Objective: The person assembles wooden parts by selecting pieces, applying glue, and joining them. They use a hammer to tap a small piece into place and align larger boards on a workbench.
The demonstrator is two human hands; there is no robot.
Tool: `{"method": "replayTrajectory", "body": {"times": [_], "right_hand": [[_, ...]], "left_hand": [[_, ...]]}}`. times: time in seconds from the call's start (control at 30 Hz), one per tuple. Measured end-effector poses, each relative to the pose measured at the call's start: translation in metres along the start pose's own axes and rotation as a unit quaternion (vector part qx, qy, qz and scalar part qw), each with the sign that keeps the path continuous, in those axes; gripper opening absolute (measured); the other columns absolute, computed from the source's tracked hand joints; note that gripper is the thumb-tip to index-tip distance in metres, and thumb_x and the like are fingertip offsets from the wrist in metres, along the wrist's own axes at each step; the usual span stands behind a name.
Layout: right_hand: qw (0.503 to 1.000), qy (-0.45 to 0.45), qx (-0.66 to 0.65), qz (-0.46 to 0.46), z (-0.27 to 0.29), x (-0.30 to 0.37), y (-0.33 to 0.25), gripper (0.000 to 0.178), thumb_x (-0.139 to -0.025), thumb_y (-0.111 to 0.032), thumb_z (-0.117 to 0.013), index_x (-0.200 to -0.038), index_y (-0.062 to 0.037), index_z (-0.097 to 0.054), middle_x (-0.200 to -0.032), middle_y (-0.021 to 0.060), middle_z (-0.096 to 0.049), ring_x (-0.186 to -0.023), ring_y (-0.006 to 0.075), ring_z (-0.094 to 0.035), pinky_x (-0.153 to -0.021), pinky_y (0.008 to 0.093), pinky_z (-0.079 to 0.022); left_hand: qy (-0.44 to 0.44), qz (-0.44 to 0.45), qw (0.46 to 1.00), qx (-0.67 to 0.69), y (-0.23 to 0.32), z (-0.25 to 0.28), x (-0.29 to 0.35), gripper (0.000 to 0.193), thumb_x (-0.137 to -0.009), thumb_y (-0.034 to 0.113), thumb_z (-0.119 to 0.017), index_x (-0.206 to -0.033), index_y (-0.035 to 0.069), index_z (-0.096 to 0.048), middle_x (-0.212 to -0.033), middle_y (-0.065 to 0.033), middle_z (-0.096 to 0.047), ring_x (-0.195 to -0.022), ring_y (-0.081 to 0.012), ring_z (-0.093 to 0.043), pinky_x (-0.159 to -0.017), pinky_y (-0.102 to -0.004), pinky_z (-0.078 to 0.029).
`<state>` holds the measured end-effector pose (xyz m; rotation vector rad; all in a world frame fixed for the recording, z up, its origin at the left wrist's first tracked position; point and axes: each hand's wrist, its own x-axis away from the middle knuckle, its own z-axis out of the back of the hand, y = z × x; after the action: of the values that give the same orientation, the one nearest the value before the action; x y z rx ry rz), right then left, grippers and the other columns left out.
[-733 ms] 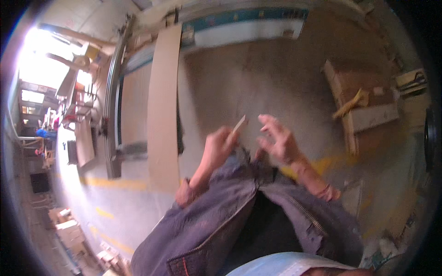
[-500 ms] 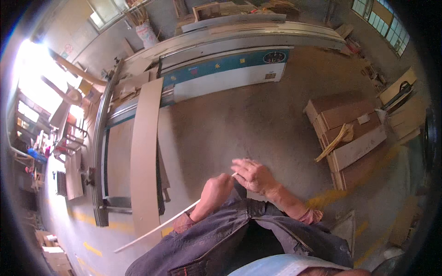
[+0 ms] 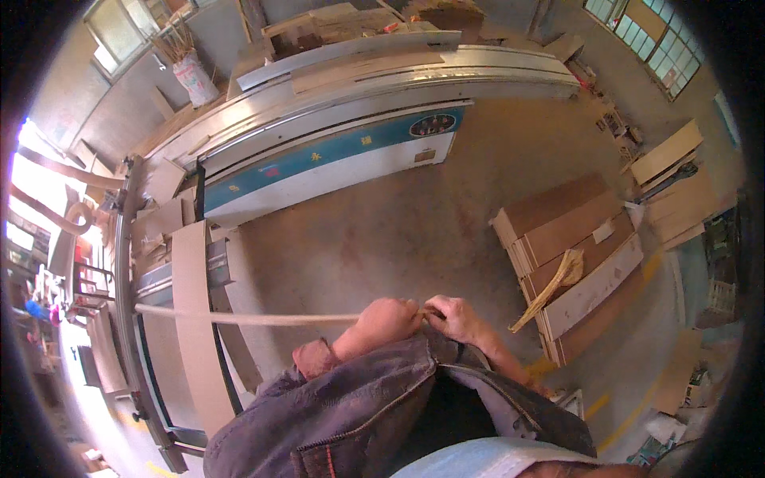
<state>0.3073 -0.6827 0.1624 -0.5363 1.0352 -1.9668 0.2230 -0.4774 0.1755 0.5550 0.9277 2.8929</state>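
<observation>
A long thin pale strip of edge banding (image 3: 247, 319) runs level from my hands out to the left, over a tan board (image 3: 194, 319) lying on a machine. My left hand (image 3: 388, 320) is closed around the strip near its right end. My right hand (image 3: 458, 316) pinches the strip's end, touching my left hand. Both hands sit just in front of my grey jacket (image 3: 358, 414).
A long grey and blue woodworking machine (image 3: 335, 151) spans the back. Stacked brown and white boards (image 3: 570, 255) lie on the concrete floor at right, with a loose curl of banding (image 3: 550, 291) on them. More panels (image 3: 669, 179) lean at far right.
My view has swung up toward the machine. The strip has turned from pointing down-left to level, and my hands have come together at its right end.
</observation>
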Motion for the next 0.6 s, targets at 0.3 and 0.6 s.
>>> {"method": "replayTrajectory", "body": {"times": [0.3,0.6], "right_hand": [[0.992,-0.003,-0.114,-0.045,0.074,-0.152,0.086,0.031,-0.099,-0.025,-0.073,-0.118,-0.0006,-0.071,-0.106,0.0223,-0.074,-0.096,0.0390,-0.075,-0.082,0.0429,-0.059],[0.984,-0.121,-0.094,0.092,0.180,-0.416,0.154,0.028,-0.095,-0.024,-0.076,-0.111,-0.0008,-0.072,-0.099,0.0191,-0.073,-0.085,0.0360,-0.074,-0.075,0.0406,-0.058]], "left_hand": [[0.016,-0.050,0.998,0.027,-0.055,0.107,-0.162,0.031,-0.097,0.033,-0.061,-0.098,0.005,-0.074,-0.092,-0.0238,-0.074,-0.088,-0.0479,-0.071,-0.078,-0.0571,-0.058],[0.105,0.074,0.991,0.047,-0.131,0.235,-0.316,0.033,-0.098,0.034,-0.061,-0.092,0.004,-0.072,-0.089,-0.0238,-0.074,-0.085,-0.0476,-0.071,-0.076,-0.0565,-0.058]]}}
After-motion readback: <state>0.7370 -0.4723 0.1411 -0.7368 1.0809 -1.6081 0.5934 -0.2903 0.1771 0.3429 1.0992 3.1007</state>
